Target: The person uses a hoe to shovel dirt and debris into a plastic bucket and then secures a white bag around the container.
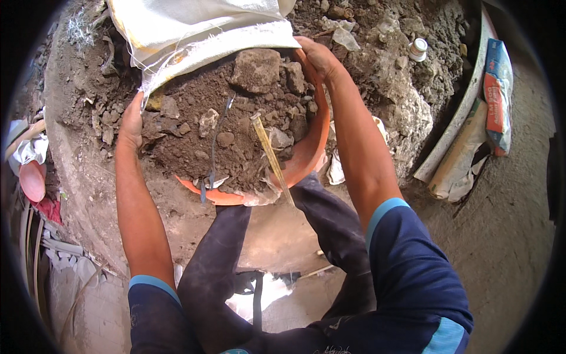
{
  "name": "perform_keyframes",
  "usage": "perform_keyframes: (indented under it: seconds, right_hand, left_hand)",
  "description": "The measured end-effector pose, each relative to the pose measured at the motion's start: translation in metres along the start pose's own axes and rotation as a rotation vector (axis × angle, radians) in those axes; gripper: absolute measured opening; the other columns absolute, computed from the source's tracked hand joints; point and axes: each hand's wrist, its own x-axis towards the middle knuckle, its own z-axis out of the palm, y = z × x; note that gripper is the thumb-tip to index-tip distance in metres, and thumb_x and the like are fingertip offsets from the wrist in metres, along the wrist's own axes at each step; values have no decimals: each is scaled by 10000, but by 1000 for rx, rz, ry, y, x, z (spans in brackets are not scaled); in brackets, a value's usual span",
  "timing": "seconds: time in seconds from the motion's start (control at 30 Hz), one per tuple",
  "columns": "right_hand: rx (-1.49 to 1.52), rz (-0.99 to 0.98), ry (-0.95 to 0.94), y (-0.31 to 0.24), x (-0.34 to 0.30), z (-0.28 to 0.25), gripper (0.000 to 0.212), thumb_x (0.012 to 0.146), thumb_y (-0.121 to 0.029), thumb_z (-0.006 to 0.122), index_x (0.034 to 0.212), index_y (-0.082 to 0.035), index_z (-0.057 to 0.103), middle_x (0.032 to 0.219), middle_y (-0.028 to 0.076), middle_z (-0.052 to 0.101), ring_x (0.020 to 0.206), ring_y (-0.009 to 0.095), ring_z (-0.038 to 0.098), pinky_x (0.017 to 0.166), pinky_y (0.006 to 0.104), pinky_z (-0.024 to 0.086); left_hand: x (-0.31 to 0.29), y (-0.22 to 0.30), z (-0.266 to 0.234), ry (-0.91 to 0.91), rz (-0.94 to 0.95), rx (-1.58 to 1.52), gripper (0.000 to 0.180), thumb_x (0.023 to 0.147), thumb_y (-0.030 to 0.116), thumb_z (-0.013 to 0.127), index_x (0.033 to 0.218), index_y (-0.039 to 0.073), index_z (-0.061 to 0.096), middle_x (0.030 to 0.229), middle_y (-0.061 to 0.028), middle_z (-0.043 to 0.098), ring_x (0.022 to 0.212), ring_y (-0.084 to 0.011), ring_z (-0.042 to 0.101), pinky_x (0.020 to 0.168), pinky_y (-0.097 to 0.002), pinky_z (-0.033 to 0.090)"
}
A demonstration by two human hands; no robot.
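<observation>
Left hand (132, 123) pinches the white woven sack (206, 26), whose far end is cut off; right hand (319, 59), at the orange basin (322, 112), hides its fingertips: their grip I cannot tell.

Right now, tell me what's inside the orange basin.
Loose soil, a big rock, smaller stones and a dark strip; a stick juts over the near rim. Soil covers the basin floor; the white sack hides the far rim.

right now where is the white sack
The white sack is at the head view's top, left of centre, its edge running between the left hand and right hand, at the far side of the orange tub.
</observation>
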Motion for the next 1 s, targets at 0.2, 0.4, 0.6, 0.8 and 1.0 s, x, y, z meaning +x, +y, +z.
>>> perform_keyframes:
  seconds: [0.2,0.4,0.6,0.8,1.0]
  right_hand:
    - [-32,113,-3,9,-20,-9,373,925,-348,521,1187,-98,610,1174,30,569,1080,144,475,971,290,347]
    - [-260,281,-90,-22,-45,1,552,890,-527,496,1253,-115,552,1261,79,506,1129,194,435,951,357,355]
    - [-239,563,-19,-10,-34,-9,811,800,-707,483,1366,-129,426,1376,143,391,1234,271,362,1000,527,288]
    - [-57,-70,138,-10,-36,14,473,898,-300,509,1323,-93,503,1263,127,531,1111,216,493,946,328,386]
    - [299,-43,124,3,-49,-5,487,882,-248,557,1307,-17,502,1246,166,554,1144,216,504,999,316,372]
  left_hand:
    - [0,1,-8,-92,253,600,577,960,415,383,1260,-61,511,1189,-110,586,1095,-191,504,973,-306,350]
    - [-21,-7,0,38,43,474,657,954,488,361,1328,-44,452,1282,-134,522,1165,-217,468,1013,-305,323]
    - [-15,-10,10,-52,-181,182,828,897,646,349,1423,7,331,1438,-132,364,1301,-231,339,1082,-338,235]
    - [14,-47,-50,6,-208,408,948,839,747,332,1488,72,190,1528,-147,197,1398,-258,193,1120,-383,154]
    - [-17,-18,3,-57,-286,205,1052,745,820,350,1505,138,98,1552,-152,106,1415,-317,126,1103,-517,119]
